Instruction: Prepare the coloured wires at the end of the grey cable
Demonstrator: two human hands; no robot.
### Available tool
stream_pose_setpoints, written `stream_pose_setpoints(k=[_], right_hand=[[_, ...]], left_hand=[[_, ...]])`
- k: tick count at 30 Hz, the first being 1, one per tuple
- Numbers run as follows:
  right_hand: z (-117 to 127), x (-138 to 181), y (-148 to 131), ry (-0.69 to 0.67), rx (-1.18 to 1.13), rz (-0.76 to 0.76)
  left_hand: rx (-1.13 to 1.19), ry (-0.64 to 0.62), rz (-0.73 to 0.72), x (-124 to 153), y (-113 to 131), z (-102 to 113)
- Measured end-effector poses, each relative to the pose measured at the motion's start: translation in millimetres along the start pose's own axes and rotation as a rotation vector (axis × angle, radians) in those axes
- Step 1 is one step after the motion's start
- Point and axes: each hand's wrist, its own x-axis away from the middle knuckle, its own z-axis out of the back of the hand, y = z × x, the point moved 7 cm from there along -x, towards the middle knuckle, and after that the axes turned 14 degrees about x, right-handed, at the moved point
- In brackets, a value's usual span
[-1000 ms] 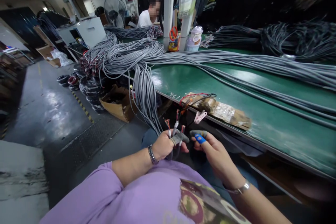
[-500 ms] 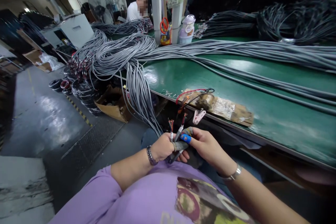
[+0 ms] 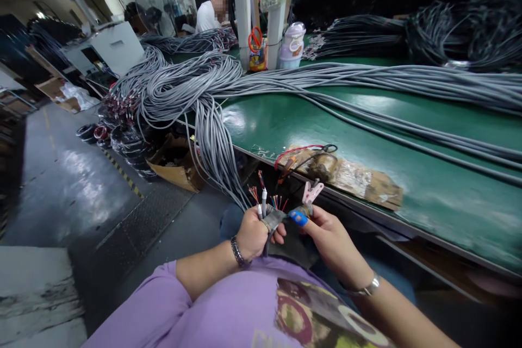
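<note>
My left hand [image 3: 253,231] is closed round several grey cables [image 3: 264,207], low in front of my body. Their stripped ends point up, and thin coloured wires [image 3: 279,202] fan out above the fist. Worn grey wrapping covers my left thumb. To the right, my right hand [image 3: 326,231] is pinched closed, its thumb in a blue finger cover [image 3: 299,218] and its forefinger wrapped in grey. What lies between these fingertips is too small to make out. A pink clip [image 3: 312,192] hangs at the table edge just above my right hand.
A long bundle of grey cables [image 3: 367,77] runs across the green table [image 3: 261,122] and spills off its left side. Taped cardboard [image 3: 383,191] with red and black leads lies at the front edge. A co-worker [image 3: 206,16] sits at the back; an open carton [image 3: 175,166] stands below.
My right hand has moved away from my left, to the right, leaving a gap. Coloured wires on another cable end now show spread above my left hand.
</note>
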Motion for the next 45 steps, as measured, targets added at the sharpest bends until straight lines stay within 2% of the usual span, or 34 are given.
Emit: stream_pose_setpoints(k=[10,19,21,25,27,31,35,40,45], right_hand=[[-10.0,-11.1,-11.0,-0.188,0.036,0.002],[-3.7,-4.5,0.5,-0.115,-0.025,-0.037],[-4.9,-3.2,5.0,-0.106,-0.053,-0.043],[-5.2,-2.6,4.3,-0.069,-0.013,-0.002],[-4.1,-3.3,2.0,-0.047,0.025,0.014],[-1.1,-5.7,3.4,-0.004,0.068,0.015],[0.2,-4.8,9.3,0.017,0.064,-0.007],[-1.4,-0.3,13.9,-0.060,-0.004,-0.040],[-0.3,-2.8,17.4,-0.131,-0.095,-0.095]], left_hand=[[-0.204,-0.157,0.035,-0.1,-4.2,-8.2],[-0.176,-0.043,-0.022,0.9,1.0,-5.1],[-0.164,-0.078,0.013,-0.9,-1.5,-6.4],[-0.198,-0.224,0.183,0.4,-10.6,-13.1],[-0.196,-0.205,0.148,0.9,-7.2,-11.5],[-0.120,-0.066,-0.007,1.0,1.8,-2.0],[-0.029,0.013,-0.047,-1.3,3.0,3.4],[-0.023,0.045,-0.028,-3.8,6.6,4.2],[-0.109,-0.049,0.014,-1.7,6.7,-2.1]])
